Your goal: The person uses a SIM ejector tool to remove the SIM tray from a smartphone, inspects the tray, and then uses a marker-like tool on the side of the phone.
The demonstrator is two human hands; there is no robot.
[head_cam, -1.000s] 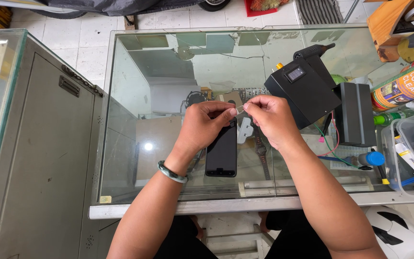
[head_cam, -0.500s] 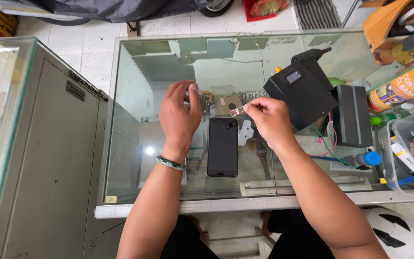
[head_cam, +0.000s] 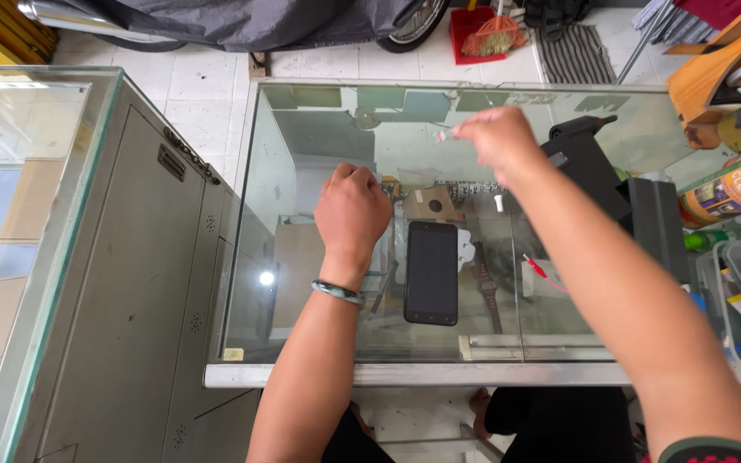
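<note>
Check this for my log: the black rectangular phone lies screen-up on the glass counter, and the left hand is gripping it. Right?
Not quite. In the head view the left hand rests closed on the glass counter beside the black rectangular phone, not gripping it. The phone does lie screen-up.

Bright, even daylight is seen throughout; a small glare spot is thrown on the glass counter [head_cam: 265, 278], and the right hand [head_cam: 497, 141] is blurred.

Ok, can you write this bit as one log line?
left hand: fist on glass counter | right hand: raised, pinching small white bit | phone: flat, untouched
</note>
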